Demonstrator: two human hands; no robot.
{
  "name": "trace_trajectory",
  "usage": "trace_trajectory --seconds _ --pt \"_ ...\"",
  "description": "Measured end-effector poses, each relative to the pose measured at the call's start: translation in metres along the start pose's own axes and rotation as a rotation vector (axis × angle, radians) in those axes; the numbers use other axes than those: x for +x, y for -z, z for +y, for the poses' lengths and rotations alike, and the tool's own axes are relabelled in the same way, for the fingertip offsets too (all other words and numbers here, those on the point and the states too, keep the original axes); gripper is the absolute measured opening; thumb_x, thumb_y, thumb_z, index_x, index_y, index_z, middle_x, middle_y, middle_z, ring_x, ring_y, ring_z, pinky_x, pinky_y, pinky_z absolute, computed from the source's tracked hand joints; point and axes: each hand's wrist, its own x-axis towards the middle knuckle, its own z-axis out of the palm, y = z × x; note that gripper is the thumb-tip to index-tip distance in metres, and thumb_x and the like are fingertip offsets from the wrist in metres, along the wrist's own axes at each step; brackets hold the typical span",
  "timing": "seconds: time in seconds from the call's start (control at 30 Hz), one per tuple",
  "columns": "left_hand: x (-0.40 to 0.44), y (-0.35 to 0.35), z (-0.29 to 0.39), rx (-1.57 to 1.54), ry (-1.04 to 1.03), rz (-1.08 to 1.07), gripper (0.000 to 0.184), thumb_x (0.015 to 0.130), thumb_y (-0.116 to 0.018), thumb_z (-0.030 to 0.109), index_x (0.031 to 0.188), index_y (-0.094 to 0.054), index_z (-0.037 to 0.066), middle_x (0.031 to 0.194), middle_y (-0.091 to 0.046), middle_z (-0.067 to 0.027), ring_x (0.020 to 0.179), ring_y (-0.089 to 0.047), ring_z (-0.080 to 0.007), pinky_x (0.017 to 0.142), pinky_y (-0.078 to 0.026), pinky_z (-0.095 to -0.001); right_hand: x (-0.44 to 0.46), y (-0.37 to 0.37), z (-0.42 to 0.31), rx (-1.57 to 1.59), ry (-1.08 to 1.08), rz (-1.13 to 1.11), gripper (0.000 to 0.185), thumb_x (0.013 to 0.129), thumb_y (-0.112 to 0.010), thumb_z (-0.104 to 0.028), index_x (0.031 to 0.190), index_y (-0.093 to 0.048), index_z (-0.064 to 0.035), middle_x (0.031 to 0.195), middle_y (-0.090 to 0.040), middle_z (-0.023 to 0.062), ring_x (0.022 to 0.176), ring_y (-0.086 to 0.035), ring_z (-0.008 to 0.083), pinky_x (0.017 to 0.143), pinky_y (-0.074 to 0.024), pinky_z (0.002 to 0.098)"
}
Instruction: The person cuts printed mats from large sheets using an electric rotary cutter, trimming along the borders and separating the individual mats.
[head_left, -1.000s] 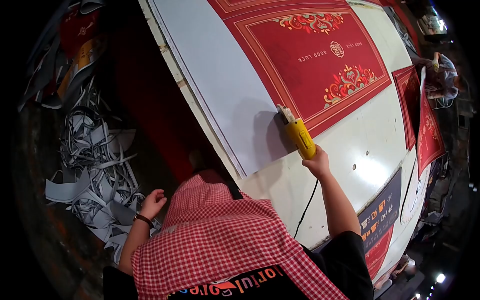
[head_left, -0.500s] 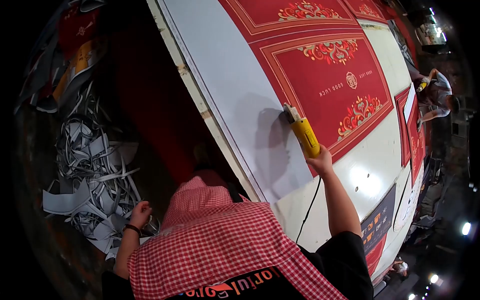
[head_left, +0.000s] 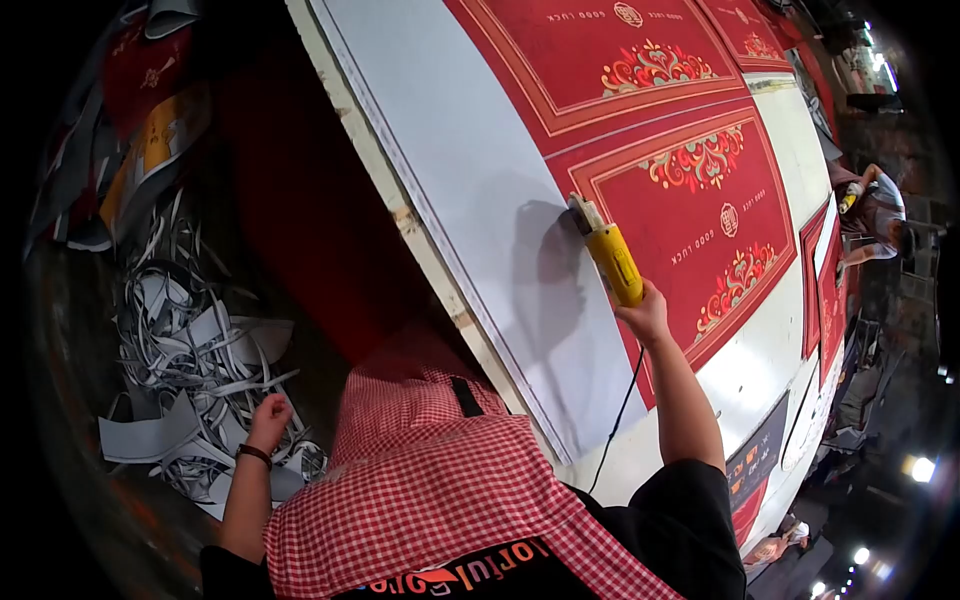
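Note:
My right hand (head_left: pixel 645 312) is wrapped round the lower end of a yellow power cutter (head_left: pixel 614 262), whose black cord trails down across the table. The cutter's metal head rests at the border between a plain pale grey strip (head_left: pixel 470 170) and the red printed mats (head_left: pixel 690 225) with floral corners and "GOOD LUCK" lettering. My left hand (head_left: pixel 269 421) hangs off the table at the lower left, over a heap of grey offcuts (head_left: pixel 210 340). Its fingers are curled in, and whatever they may hold is too small to make out.
The white table's chipped edge (head_left: pixel 425 250) runs diagonally past my checked apron. More red mats (head_left: pixel 815 290) and a dark printed mat (head_left: pixel 757 450) lie at the right. A person (head_left: pixel 880 215) works beyond them with another yellow tool. Red and orange scraps (head_left: pixel 155 130) hang at upper left.
The printed sheet has shifted down and right in view, and the cutter now sits further up along the grey-red border. My left hand has moved slightly and its fingers are more curled.

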Motion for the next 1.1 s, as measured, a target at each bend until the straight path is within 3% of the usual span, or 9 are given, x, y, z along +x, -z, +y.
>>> trace_trajectory --seconds 0.23,0.4,0.57,0.7,0.77,0.97,1.1 --pt "0.028 -0.012 0.088 0.115 0.048 -0.106 0.034 0.081 -0.065 0.008 0.113 -0.055 0.004 0.097 -0.061 -0.0064 0.088 -0.059 -0.0148 0.079 -0.049 -0.0281 0.053 -0.016 -0.056 0.022 0.040 -0.031 0.057 0.056 -0.068 -0.013 0.110 -0.057 -0.0005 0.092 -0.065 0.0160 0.089 -0.063 0.0277 0.081 -0.0482 0.0336" --pt "0.066 0.007 0.113 0.048 0.082 -0.129 0.033 0.082 -0.066 0.008 0.112 -0.055 0.004 0.100 -0.060 -0.0066 0.090 -0.058 -0.0156 0.080 -0.048 -0.0285 0.091 -0.027 -0.086 0.053 0.023 -0.038 0.055 0.056 -0.068 -0.013 0.108 -0.057 -0.0010 0.091 -0.065 0.0158 0.088 -0.063 0.0280 0.080 -0.0484 0.0338" --pt "0.123 0.059 0.120 0.105 0.011 -0.137 0.032 0.080 -0.066 0.009 0.110 -0.055 0.003 0.091 -0.062 -0.0065 0.086 -0.060 -0.0148 0.078 -0.048 -0.0280 0.128 -0.039 -0.138 0.039 0.023 -0.027 0.053 0.056 -0.067 -0.012 0.107 -0.057 -0.0013 0.090 -0.065 0.0147 0.086 -0.063 0.0267 0.079 -0.0483 0.0332" --pt "0.172 0.113 0.128 0.101 0.087 -0.151 0.030 0.081 -0.065 0.009 0.108 -0.056 0.002 0.089 -0.062 -0.0055 0.081 -0.060 -0.0144 0.073 -0.049 -0.0280 0.160 -0.054 -0.177 0.017 -0.001 -0.011 0.054 0.056 -0.067 -0.011 0.108 -0.058 -0.0010 0.088 -0.064 0.0138 0.085 -0.063 0.0257 0.078 -0.0482 0.0328" --pt "0.195 0.144 0.143 0.246 0.054 -0.105 0.030 0.080 -0.064 0.008 0.108 -0.056 0.002 0.088 -0.062 -0.0053 0.079 -0.059 -0.0145 0.070 -0.049 -0.0277 0.178 -0.059 -0.201 0.006 0.004 0.007 0.054 0.056 -0.067 -0.011 0.108 -0.058 -0.0009 0.088 -0.064 0.0135 0.085 -0.063 0.0254 0.078 -0.0482 0.0327" --pt "0.253 0.228 0.169 0.002 0.045 0.041 0.023 0.084 -0.060 0.009 0.106 -0.056 0.002 0.086 -0.060 -0.0034 0.078 -0.057 -0.0114 0.071 -0.047 -0.0245 0.227 -0.070 -0.269 0.024 -0.030 -0.008 0.054 0.056 -0.067 -0.011 0.109 -0.058 -0.0006 0.089 -0.064 0.0137 0.085 -0.063 0.0238 0.078 -0.0483 0.0327" --pt "0.263 0.249 0.186 -0.074 0.066 0.038 0.028 0.084 -0.061 0.010 0.110 -0.054 0.002 0.089 -0.060 -0.0040 0.080 -0.057 -0.0114 0.073 -0.047 -0.0244 0.266 -0.084 -0.298 0.009 0.062 0.009 0.057 0.055 -0.067 -0.011 0.111 -0.057 0.0005 0.090 -0.064 0.0136 0.087 -0.063 0.0239 0.080 -0.0484 0.0322"
